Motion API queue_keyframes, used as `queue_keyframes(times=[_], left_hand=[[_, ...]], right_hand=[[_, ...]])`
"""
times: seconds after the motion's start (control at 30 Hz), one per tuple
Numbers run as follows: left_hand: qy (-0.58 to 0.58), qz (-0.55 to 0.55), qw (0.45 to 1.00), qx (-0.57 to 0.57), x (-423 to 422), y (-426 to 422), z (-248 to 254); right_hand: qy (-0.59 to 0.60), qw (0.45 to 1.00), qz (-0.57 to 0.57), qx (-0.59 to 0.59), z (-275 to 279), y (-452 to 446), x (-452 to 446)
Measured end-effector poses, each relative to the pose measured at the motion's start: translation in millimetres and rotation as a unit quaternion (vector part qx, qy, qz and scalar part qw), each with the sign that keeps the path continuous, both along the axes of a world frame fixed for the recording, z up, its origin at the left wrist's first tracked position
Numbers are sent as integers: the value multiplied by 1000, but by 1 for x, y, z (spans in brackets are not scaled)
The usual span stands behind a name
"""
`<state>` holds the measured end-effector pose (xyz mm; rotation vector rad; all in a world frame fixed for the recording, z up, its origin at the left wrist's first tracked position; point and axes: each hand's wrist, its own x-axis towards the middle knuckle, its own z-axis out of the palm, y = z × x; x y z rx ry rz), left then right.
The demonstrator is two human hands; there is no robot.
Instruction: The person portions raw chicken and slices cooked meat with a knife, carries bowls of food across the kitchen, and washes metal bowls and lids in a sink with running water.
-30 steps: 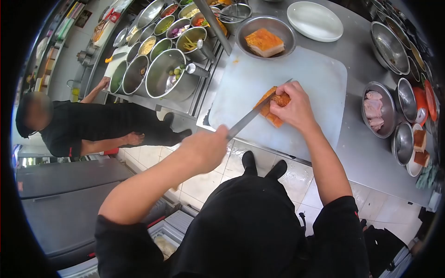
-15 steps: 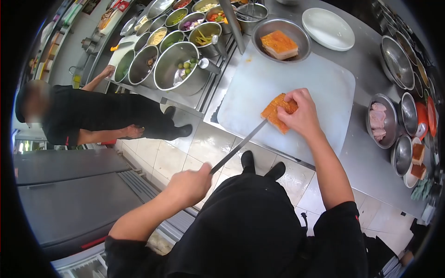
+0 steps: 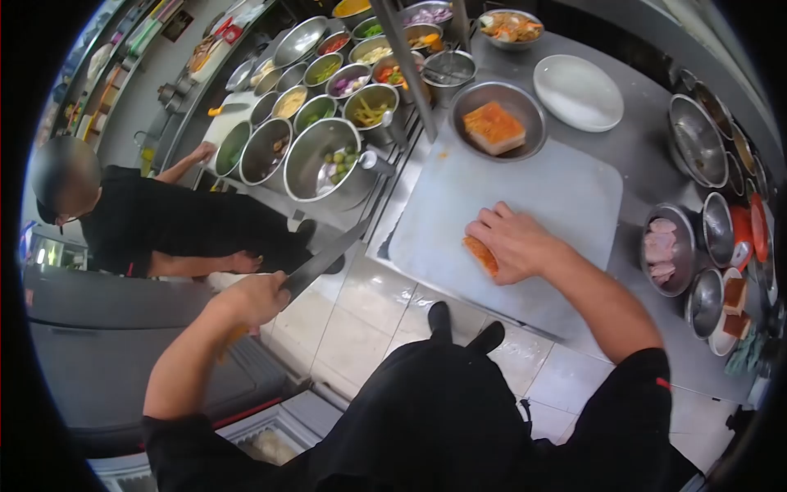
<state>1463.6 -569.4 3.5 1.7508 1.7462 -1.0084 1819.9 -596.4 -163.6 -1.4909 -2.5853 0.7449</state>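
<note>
My left hand (image 3: 256,300) is closed round the handle of a long knife (image 3: 326,261). The blade points up and to the right, over the floor and clear of the board. On the white cutting board (image 3: 574,193), near its front edge, my right hand (image 3: 518,244) grips a piece of roast pork belly (image 3: 480,257) with a browned orange crust. My fingers cover most of that piece. Behind it, a larger block of pork belly (image 3: 494,125) lies crust up in a steel bowl (image 3: 537,141) at the back of the board.
A white oval plate (image 3: 579,92) lies behind the board. Right of it are a bowl of raw meat (image 3: 661,250) and several steel bowls. At left stand tubs of chopped vegetables and a pot of limes (image 3: 316,182). A co-worker in black (image 3: 188,215) stands left, beyond the knife.
My left hand and the knife have swung left, away from the pork. My right hand has shifted down-left and now covers more of the piece. The camera view has shifted slightly.
</note>
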Motion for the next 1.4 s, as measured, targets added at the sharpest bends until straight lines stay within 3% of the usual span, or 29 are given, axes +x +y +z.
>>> queue_keyframes(times=[0.07, 0.1, 0.13, 0.2, 0.27, 0.3, 0.37, 0.4, 0.47, 0.53, 0.57, 0.63, 0.67, 0.7, 0.73, 0.77, 0.8, 0.87, 0.93, 0.97, 1.0, 1.03, 1.1, 1.13, 1.17, 1.2, 1.3, 1.37, 1.4], left_hand=[[-3, -34, 999, -6, 13, 29, -10], [-4, -49, 999, -8, 16, 40, -18], [15, -239, 963, 121, 13, 54, -43], [-144, -245, 927, 245, 69, 66, -53], [-291, -156, 923, 198, 121, 86, -74], [-391, -36, 908, 146, 142, 98, -97], [-512, 183, 836, 76, 191, 115, -129], [-537, 260, 797, 93, 212, 122, -145], [-625, 316, 714, -11, 228, 138, -174], [-635, 340, 690, 74, 237, 135, -186], [-658, 309, 681, 86, 235, 125, -180], [-616, 284, 729, 88, 225, 111, -166], [-608, 316, 724, 86, 221, 111, -183], [-629, 235, 739, 57, 209, 103, -177], [-652, 246, 717, 11, 200, 102, -189], [-637, 287, 716, 20, 195, 88, -170], [-667, 304, 680, 25, 181, 77, -173], [-662, 309, 683, 18, 160, 58, -160], [-647, 322, 691, 5, 139, 39, -143], [-634, 334, 697, 12, 124, 32, -136], [-620, 368, 693, 22, 104, 24, -132], [-628, 377, 681, -6, 77, 19, -134], [-639, 424, 642, -16, 48, 7, -97], [-652, 448, 612, -6, 30, 7, -83], [-657, 443, 609, 39, 17, 9, -63], [-654, 455, 600, 78, -1, 19, -50], [-674, 447, 562, 173, -59, 68, -18], [-703, 438, 511, 231, -85, 111, 8], [-704, 430, 512, 241, -111, 144, 11]], right_hand=[[70, 995, -67, -18, 3, 0, 9], [165, 978, -104, -78, -4, 3, 18], [258, 946, -140, -135, -19, 7, 29], [408, 862, -190, -233, -38, 13, 46], [516, 768, -210, -316, -43, 16, 56], [567, 725, -219, -323, -41, 13, 57], [662, 631, -230, -332, -36, 4, 56], [668, 641, -227, -303, -26, 5, 58], [642, 691, -248, -223, 7, 16, 62], [583, 759, -267, -116, 27, 45, 70], [456, 838, -299, -17, 38, 62, 72], [252, 908, -309, 133, 46, 91, 47], [106, 969, -203, 91, 71, 91, 37], [77, 964, -160, 200, 42, 92, 36], [73, 944, -201, 253, 48, 74, 30], [98, 925, -261, 257, 64, 52, 22], [121, 913, -290, 260, 72, 29, 28], [155, 888, -332, 276, 74, -18, 51], [128, 862, -418, 257, 56, -75, 93], [40, 826, -451, 336, 22, -95, 118], [-7, 788, -553, 272, 44, -124, 120], [-4, 806, -486, 339, 36, -149, 143], [-24, 782, -577, 236, 11, -197, 174], [16, 757, -593, 273, -23, -219, 193], [21, 785, -557, 271, -84, -256, 239], [183, 622, -757, -80, -61, -259, 233], [334, 473, -813, -51, -52, -241, 203], [458, 394, -797, 23, -70, -228, 203], [516, 350, -780, 62, -80, -222, 208]])
